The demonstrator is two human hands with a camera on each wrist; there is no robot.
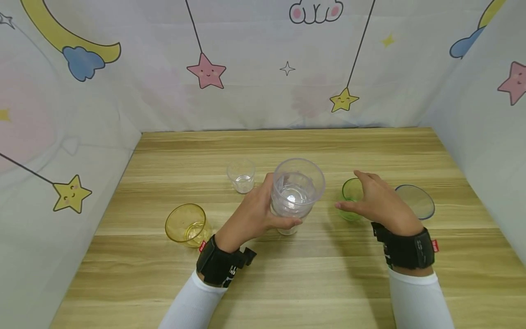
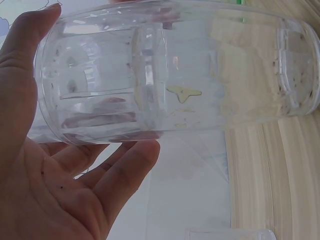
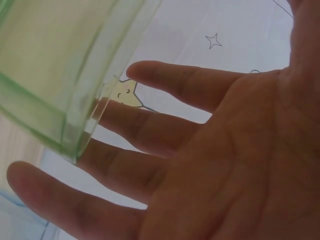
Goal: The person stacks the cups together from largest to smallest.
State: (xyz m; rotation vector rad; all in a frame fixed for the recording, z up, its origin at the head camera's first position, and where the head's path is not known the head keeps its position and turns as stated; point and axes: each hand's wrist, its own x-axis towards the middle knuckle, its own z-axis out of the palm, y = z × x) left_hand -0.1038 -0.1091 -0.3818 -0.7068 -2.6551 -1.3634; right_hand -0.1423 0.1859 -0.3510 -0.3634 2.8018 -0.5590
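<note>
My left hand (image 1: pixel 255 210) grips a large clear cup (image 1: pixel 297 192) in the middle of the table, thumb on the near side. In the left wrist view the clear cup (image 2: pixel 195 75) shows inner rings and walls; whether a second cup is nested in it I cannot tell. On the right, my right hand (image 1: pixel 384 203) is spread around a green cup (image 1: pixel 348 214), with thumb and fingers apart. The right wrist view has the green cup's rim (image 3: pixel 75 115) in front of the extended fingers (image 3: pixel 170 85); contact is unclear.
A yellow cup (image 1: pixel 176 230) stands left of my left forearm. Behind the left hand is a small clear cup (image 1: pixel 241 170). A blue-rimmed clear cup (image 1: pixel 420 201) sits beyond my right wrist. Printed cloth walls (image 1: pixel 255 105) border the wooden table (image 1: pixel 312 292).
</note>
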